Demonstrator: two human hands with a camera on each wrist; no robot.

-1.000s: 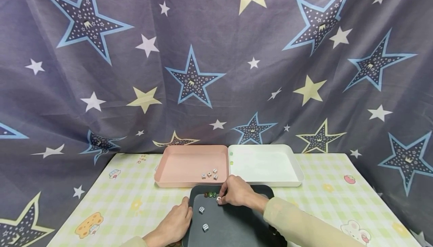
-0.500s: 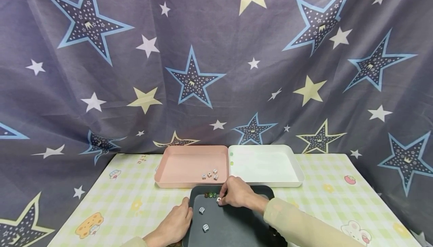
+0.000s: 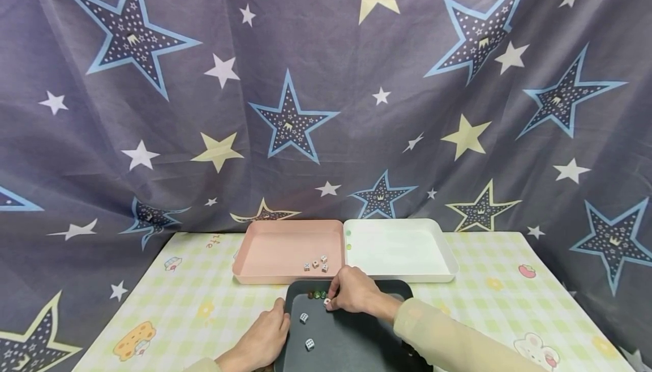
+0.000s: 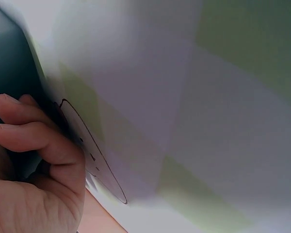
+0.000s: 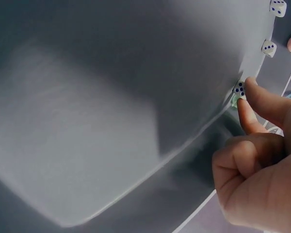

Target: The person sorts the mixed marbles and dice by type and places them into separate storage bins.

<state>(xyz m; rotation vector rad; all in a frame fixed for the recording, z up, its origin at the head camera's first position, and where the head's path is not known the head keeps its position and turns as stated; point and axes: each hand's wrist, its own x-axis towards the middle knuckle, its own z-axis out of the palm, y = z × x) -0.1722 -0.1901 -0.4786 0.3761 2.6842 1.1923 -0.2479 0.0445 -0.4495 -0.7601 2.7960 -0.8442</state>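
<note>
Near the far side of the dark grey tray (image 3: pixel 356 338), my right hand (image 3: pixel 356 291) pinches a white die (image 5: pixel 239 89) between thumb and index finger. Just beside that die sits a row of small glassy pieces, one brown (image 3: pixel 311 294) and green ones (image 3: pixel 317 294); a pale green one (image 5: pixel 235 101) shows at the die in the right wrist view. Two more white dice, one (image 3: pixel 304 317) behind the other (image 3: pixel 309 344), lie in the tray's left part. My left hand (image 3: pixel 262 335) holds the tray's left rim, its fingers (image 4: pixel 29 136) bent against the dark wall.
Behind the dark tray stand a pink tray (image 3: pixel 285 236) with several dice (image 3: pixel 316 264) in its front right corner, and a white tray (image 3: pixel 402 247) with two small green pieces (image 3: pixel 348 246) along its left side. A checked cloth (image 3: pixel 193 298) covers the table; a starry curtain (image 3: pixel 326 106) hangs behind.
My right hand has shifted slightly left with the pinched die, closer to the green pieces. The left hand stays at the tray's rim.
</note>
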